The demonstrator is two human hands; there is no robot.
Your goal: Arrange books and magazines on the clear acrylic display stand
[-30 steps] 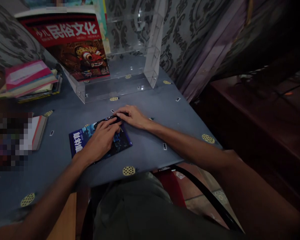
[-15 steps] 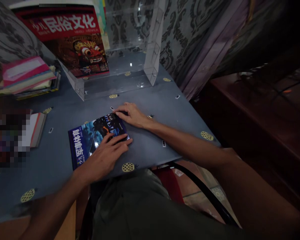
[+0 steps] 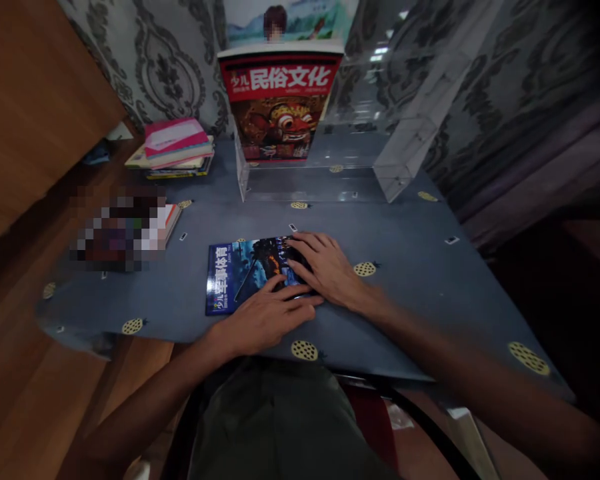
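Observation:
A dark blue book [image 3: 247, 270] with white Chinese lettering lies flat and closed on the table, its title end to the left. My left hand [image 3: 267, 315] rests along the book's near edge, fingers spread over the lower right part of the cover. Across the right end lies my right hand [image 3: 327, 270], its fingers stretched out over the cover and its thumb near my left fingertips. Both hands touch the book without gripping it. Its right edge is mostly hidden under them.
A clear acrylic stand [image 3: 397, 157] at the back holds a red book [image 3: 283, 130] with a mask on its cover. Stacked books [image 3: 177, 150] stand back left, and another book [image 3: 170, 227] lies nearer. A grey-blue pineapple-print cloth [image 3: 420, 287] covers the table.
The view has swung left, so things appear further right. My right hand has come from the book's far right corner onto its right end. My left hand stays on the cover.

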